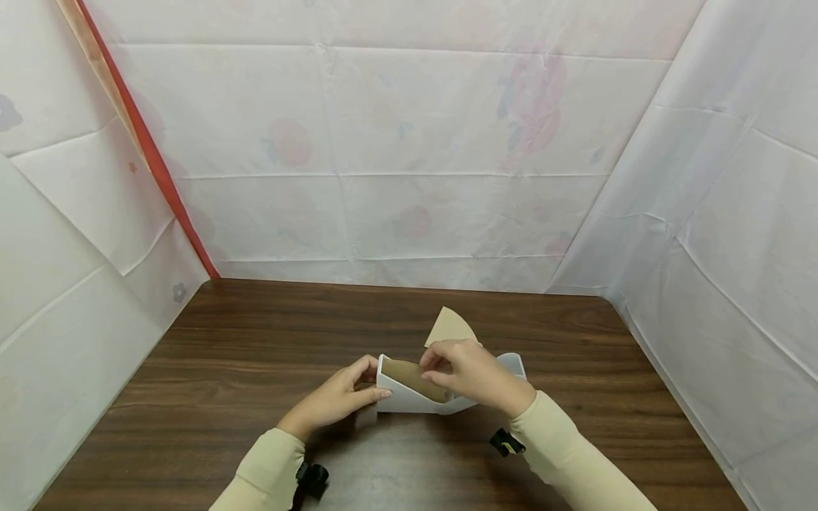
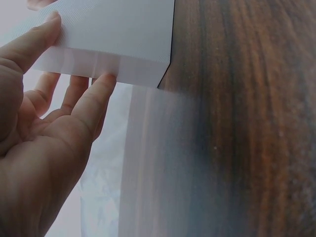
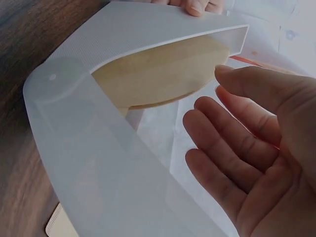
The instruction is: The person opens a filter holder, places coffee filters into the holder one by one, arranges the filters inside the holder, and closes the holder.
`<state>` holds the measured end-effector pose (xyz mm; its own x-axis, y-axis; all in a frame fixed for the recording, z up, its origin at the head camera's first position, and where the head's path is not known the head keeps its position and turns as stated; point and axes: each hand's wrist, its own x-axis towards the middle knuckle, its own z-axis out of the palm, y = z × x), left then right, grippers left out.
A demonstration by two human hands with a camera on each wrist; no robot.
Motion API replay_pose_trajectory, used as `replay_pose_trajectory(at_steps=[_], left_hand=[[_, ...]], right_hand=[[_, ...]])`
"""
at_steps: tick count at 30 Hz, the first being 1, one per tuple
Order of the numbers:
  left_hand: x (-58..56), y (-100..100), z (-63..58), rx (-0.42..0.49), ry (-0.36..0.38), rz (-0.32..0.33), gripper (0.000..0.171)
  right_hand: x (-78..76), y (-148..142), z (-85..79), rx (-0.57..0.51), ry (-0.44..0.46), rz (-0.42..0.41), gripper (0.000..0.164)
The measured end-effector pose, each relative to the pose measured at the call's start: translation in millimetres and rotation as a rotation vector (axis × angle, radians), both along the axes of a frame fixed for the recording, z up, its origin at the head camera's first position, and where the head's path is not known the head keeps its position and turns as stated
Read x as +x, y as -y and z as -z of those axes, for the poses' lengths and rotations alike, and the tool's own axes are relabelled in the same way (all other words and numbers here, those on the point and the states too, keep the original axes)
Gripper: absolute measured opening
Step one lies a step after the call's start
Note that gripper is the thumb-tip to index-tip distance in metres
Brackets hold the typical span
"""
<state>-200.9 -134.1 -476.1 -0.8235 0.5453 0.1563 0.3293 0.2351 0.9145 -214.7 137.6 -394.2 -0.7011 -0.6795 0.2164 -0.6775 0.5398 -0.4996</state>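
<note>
A white box [image 1: 409,399] with its hinged lid [image 1: 513,362] swung open to the right stands on the table. Inside it are tan paper coffee filters [image 3: 163,74], their curved edge showing. My left hand [image 1: 339,397] grips the box's left end, thumb on the front face and fingers on the end wall, as the left wrist view shows. Over the opening hovers my right hand [image 1: 469,372], its fingers loosely bent around nothing in the right wrist view. Whether its thumb touches the filters I cannot tell. A loose coffee filter [image 1: 449,328] lies behind the box, partly hidden by that hand.
The dark wood-grain table [image 1: 268,333] spreads around the box. Pale patterned sheets [image 1: 383,142] enclose it at the back and on both sides. A red strip [image 1: 150,142] runs down the back left corner.
</note>
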Motion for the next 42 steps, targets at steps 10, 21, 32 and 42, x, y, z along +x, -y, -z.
replay_pose_trajectory(at_steps=[10,21,32,42], left_hand=[[0.8,0,-1.4,-0.008,0.002,-0.002,0.026],[0.8,0,-1.1,0.001,0.01,0.012,0.027],[0.8,1,-1.1,-0.001,0.02,0.003,0.027],[0.6,0,-0.6,-0.002,0.023,0.002,0.028]], right_hand=[[-1.0,-13,-15.8,0.048,-0.092,0.078,0.019],[-9.5,-32,-27.0,0.03,-0.138,0.147,0.021],[-20.3,-50,-30.0,0.039,-0.08,0.215,0.024],[-33.1,-69,-28.4,-0.001,0.011,0.248,0.022]])
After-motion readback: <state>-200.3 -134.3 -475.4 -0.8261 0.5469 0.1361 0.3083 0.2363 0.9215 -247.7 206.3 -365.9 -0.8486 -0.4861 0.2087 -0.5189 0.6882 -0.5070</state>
